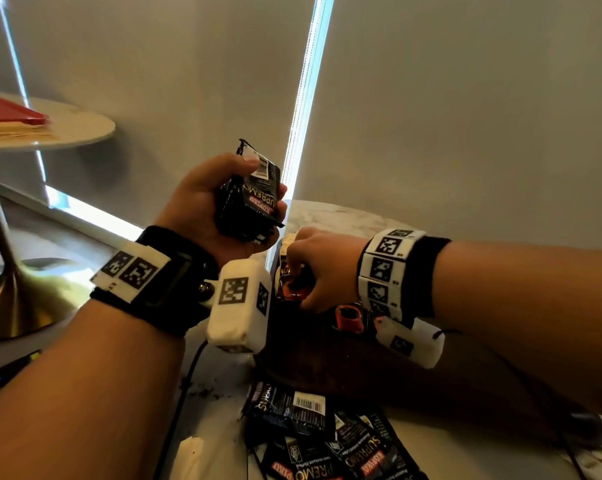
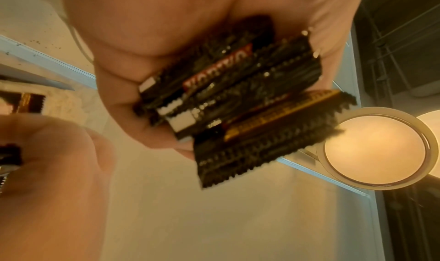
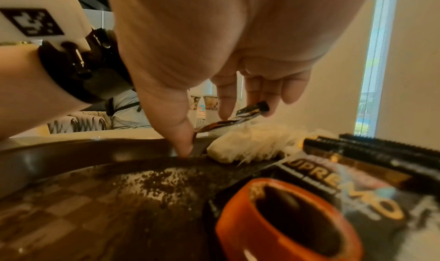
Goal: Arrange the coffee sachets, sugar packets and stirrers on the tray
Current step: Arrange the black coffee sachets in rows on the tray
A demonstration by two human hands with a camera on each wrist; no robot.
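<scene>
My left hand point(image 1: 258, 178) is raised above the table and grips a bunch of black coffee sachets point(image 1: 254, 199); the left wrist view shows the stacked sachets point(image 2: 238, 99) edge-on between thumb and fingers. My right hand point(image 1: 301, 282) reaches down onto the dark round tray point(image 1: 327, 355). It pinches one coffee sachet point(image 3: 238, 118) between thumb and fingers at the tray's far rim point(image 3: 95, 152). White sugar packets point(image 3: 250, 146) lie on the tray just beyond the thumb. More sachets point(image 3: 345, 186) lie flat there. I cannot make out any stirrers.
An orange cup point(image 1: 350, 317) stands on the tray under my right wrist. Several loose sachets point(image 1: 327, 438) and a white packet point(image 1: 188, 452) lie on the marble table near me. A cable point(image 1: 185, 393) runs past. A round side table point(image 1: 85, 129) stands left.
</scene>
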